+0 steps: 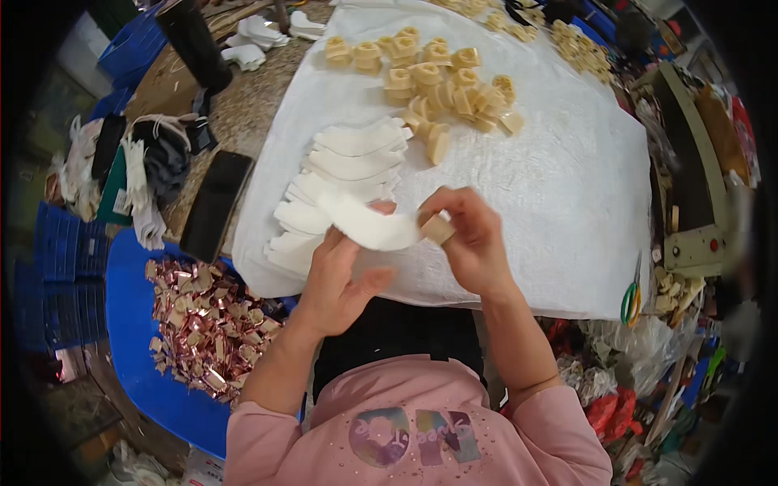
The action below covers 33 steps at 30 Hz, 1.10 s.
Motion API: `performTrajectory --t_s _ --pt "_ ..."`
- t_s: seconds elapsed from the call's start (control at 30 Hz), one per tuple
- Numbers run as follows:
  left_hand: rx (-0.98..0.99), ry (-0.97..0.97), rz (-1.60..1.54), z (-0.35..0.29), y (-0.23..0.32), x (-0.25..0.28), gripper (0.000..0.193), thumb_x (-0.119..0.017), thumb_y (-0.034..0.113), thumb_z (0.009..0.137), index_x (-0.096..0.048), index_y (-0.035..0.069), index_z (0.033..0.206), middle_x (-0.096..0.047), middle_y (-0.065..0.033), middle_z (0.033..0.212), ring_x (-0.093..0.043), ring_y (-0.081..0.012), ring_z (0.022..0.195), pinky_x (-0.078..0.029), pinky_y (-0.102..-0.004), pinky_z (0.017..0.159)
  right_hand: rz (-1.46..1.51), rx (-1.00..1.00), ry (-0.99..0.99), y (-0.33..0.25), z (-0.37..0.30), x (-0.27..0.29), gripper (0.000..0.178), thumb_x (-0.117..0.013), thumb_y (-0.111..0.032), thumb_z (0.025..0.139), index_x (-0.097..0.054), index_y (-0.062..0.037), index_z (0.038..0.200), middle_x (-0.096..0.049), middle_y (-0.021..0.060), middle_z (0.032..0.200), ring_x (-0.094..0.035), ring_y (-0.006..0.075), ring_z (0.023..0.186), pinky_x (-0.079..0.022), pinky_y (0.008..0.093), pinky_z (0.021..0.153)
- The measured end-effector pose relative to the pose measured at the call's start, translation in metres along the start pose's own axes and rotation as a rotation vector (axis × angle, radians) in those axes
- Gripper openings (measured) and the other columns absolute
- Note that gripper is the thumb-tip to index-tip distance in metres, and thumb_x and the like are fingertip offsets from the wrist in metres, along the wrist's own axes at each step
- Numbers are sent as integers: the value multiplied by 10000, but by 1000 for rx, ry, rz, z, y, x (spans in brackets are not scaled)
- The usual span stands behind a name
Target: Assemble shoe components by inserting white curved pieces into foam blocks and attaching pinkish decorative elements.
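In my left hand (336, 279) lies one end of a curved white strip (369, 225), with fingers showing behind and below it. My right hand (470, 239) pinches a small beige curved piece (438, 229) at the strip's right end. Whether the two are joined there is hidden by my fingers. Beneath and to the left of my left hand, several similar white strips (344, 166) overlap in a stack. Farther off sits a loose heap of glossy beige curled pieces (442, 93).
A white sheet (559, 202) covers the work surface. To the left are a dark phone (215, 202), a black cylinder (193, 44) and a blue tub (130, 324) of shiny pinkish pieces. Green-handled scissors (631, 301) lie at the right edge, near a grey-green machine (695, 251).
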<state>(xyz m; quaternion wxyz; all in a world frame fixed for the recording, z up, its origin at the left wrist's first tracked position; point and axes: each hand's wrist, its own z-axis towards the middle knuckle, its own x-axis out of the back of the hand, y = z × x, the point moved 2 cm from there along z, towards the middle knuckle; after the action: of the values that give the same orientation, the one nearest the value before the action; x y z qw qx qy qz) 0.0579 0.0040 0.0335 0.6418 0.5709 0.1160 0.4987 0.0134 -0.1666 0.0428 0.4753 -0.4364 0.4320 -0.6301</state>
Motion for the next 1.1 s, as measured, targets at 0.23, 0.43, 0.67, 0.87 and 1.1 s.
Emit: performTrajectory --t_s 0.23,0.43,0.67,0.87,1.1 --pt "306 139 -599 -6 -6 -27 364 -378 209 991 -573 -46 1163 -650 -61 873 -501 -64 725 -386 -208 620 -225 -279 291 43 34 45 258 -615 -125 802 -615 -34 1044 -609 71 898 -566 168 843 -439 311 775" --pt "291 72 -610 -6 -7 -42 409 -352 237 998 -528 -87 1174 -630 -111 921 -535 -104 756 -395 -229 661 -980 -128 350 79 67 33 439 -602 -321 786 -559 -70 1144 -601 127 941 -546 293 957 -399 441 816" --pt "336 98 -678 -11 -14 -42 381 -361 205 995 -499 -92 1191 -617 -117 897 -542 -113 726 -412 -239 640 -278 -270 470 56 29 71 457 -694 -175 752 -539 -18 1152 -503 11 761 -472 111 649 -450 260 631" --pt "479 176 -972 -12 -6 -51 357 -386 155 986 -429 -76 1255 -593 -95 834 -542 -124 716 -423 -246 630 -945 -59 305 51 -26 64 536 -734 -77 663 -537 -16 1158 -480 171 1030 -468 310 905 -426 367 802" --pt "508 202 -1063 -10 6 -54 383 -364 199 996 -427 -67 1264 -590 -99 856 -543 -130 752 -425 -249 649 -802 67 206 47 -52 76 393 -626 61 697 -564 -26 1075 -524 177 1034 -527 323 953 -449 368 798"
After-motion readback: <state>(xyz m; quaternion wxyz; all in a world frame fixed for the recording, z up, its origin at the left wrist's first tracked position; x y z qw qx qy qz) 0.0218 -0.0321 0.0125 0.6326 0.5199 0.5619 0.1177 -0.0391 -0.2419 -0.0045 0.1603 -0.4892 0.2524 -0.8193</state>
